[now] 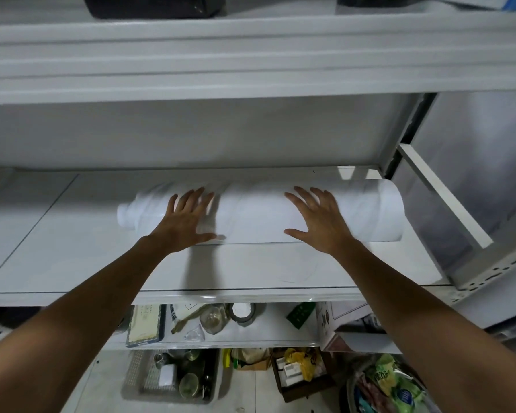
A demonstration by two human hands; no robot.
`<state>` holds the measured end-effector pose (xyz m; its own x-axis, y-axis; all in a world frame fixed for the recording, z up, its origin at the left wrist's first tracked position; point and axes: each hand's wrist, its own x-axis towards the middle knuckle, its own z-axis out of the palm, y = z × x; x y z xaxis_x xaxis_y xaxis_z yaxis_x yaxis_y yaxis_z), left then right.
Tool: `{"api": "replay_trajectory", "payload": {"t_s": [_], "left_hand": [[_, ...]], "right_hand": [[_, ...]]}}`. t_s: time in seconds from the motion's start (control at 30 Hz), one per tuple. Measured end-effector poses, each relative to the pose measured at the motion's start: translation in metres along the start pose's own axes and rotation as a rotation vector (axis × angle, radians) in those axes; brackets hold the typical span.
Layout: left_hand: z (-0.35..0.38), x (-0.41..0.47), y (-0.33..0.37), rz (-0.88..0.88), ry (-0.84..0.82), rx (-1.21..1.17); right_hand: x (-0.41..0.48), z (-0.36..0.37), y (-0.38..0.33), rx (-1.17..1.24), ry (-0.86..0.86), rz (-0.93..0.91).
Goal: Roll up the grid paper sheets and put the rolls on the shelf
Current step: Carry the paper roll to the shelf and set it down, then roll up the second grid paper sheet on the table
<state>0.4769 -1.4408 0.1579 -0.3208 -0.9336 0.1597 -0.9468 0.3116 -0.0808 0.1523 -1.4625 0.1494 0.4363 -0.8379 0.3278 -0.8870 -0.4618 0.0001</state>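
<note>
We are resting both grips flat on top of the roll [251, 216], which is lying crosswise on the shelf [72, 257], nearer its right end and toward the back. Our left grip [185, 222] is lying on the roll's left part and our right grip [319, 222] right of its middle, well apart. An upper shelf [251, 70] is hanging above. Under our arms a lower shelf [268, 330] is carrying a book [145, 326] at left, a jar [213, 318] and tape [243, 312] in the middle, and a box [349, 326] at right. Below that, on the floor, a basket [131, 380] is sitting left, a carton [301, 380] beside it, and a bag [393, 386] farthest right.
</note>
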Motion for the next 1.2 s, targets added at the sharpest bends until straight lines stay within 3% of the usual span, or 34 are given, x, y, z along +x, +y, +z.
{"api": "replay_trajectory", "payload": {"t_s": [0.2, 0.37, 0.63, 0.93, 1.2], "left_hand": [[-0.014, -0.004, 0.012, -0.126, -0.030, -0.128], [-0.036, -0.006, 0.028, -0.169, -0.053, -0.161], [-0.099, -0.014, 0.051, -0.162, -0.111, -0.132], [-0.167, -0.011, 0.076, 0.014, -0.074, -0.082], [-0.215, -0.039, 0.123, 0.335, 0.009, -0.180]], "right_hand": [[-0.003, -0.016, -0.014, 0.051, -0.069, 0.103], [-0.004, -0.043, -0.032, 0.222, -0.026, 0.192], [-0.009, -0.102, -0.066, 0.229, 0.016, 0.179], [-0.028, -0.171, -0.099, 0.143, 0.097, 0.272], [-0.092, -0.233, -0.140, -0.093, 0.171, 0.626]]}}
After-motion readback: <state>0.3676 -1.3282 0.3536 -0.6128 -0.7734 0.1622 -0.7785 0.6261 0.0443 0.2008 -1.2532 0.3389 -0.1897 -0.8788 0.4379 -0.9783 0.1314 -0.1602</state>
